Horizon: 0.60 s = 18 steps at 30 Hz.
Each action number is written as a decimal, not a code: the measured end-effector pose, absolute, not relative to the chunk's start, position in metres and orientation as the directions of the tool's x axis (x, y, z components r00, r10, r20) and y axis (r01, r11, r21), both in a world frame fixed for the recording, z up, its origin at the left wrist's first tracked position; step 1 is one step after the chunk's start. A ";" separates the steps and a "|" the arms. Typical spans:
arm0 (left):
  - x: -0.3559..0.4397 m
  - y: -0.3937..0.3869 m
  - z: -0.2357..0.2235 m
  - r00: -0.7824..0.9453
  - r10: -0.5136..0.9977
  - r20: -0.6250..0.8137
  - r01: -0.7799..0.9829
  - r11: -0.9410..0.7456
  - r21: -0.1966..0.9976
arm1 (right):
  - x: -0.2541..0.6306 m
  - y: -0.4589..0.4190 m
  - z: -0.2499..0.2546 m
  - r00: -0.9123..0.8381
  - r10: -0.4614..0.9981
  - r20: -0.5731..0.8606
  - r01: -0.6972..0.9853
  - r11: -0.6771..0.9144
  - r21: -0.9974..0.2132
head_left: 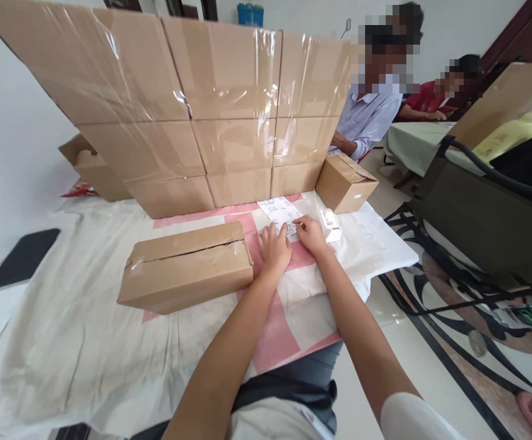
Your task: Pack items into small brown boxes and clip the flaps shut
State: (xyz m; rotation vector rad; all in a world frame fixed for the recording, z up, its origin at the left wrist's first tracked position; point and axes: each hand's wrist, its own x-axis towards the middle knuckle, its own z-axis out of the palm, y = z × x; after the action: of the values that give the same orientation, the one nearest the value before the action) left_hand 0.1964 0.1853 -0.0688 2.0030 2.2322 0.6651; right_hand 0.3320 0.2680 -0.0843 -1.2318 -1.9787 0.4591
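Observation:
A white sheet of paper (275,211) with small drawn square shapes lies on the cloth-covered table. My left hand (275,249) rests on its near left edge, palm down with the fingers apart. At the sheet's right side is my right hand (310,234), its fingers curled together near the drawn squares. Whatever those fingers pinch, if anything, is too small to make out. Just right of that hand stands a white tape dispenser (331,226). A long closed cardboard box (188,266) sits left of my left hand.
A wall of taped cardboard boxes (233,98) stands behind the paper. A smaller box (346,183) is at the back right, an open box (98,168) at the back left. A black flat object (24,258) lies far left. Two people sit beyond; a dark folding chair (477,214) is right.

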 end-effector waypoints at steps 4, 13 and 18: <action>0.198 0.188 -0.083 -0.127 0.966 0.225 0.939 0.044 0.342 | 0.335 0.265 -0.090 -0.311 0.885 0.348 0.647 0.465 -0.604; 0.198 0.189 -0.086 -0.131 0.960 0.249 0.938 0.039 0.343 | 0.330 0.262 -0.086 -0.327 0.891 0.315 0.711 0.452 -0.539; 0.199 0.190 -0.087 -0.131 0.957 0.260 0.938 0.035 0.344 | 0.329 0.262 -0.086 -0.332 0.890 0.311 0.734 0.451 -0.507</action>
State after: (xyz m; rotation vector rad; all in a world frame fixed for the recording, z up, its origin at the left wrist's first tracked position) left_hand 0.1985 0.1897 -0.0868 2.0420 2.2296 0.6821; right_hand 0.3287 0.2620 -0.0856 -1.3538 -2.1557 0.3728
